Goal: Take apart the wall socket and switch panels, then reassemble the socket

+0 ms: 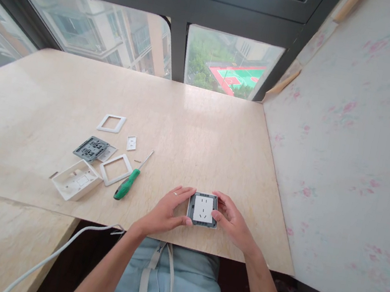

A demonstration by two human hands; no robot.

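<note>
Near the table's front edge is a wall socket [203,209], its white face with slots turned up inside a grey frame. On its left side, my left hand [171,209] grips the edge, with a ring on one finger. My right hand [230,218] holds the opposite side, its thumb at the right of the white face. What lies under the socket is mostly hidden. To the left of my left hand is a screwdriver [128,184] with a green handle, its metal shaft pointing away to the right.
Left of the screwdriver lie a white cover frame [115,169], an open white mounting box [76,180] and a grey socket module [91,149]. Farther back are another white frame [109,130] and a small white insert [131,143]. A white cable [59,249] hangs by the front edge. A flowered wall [350,143] bounds the right.
</note>
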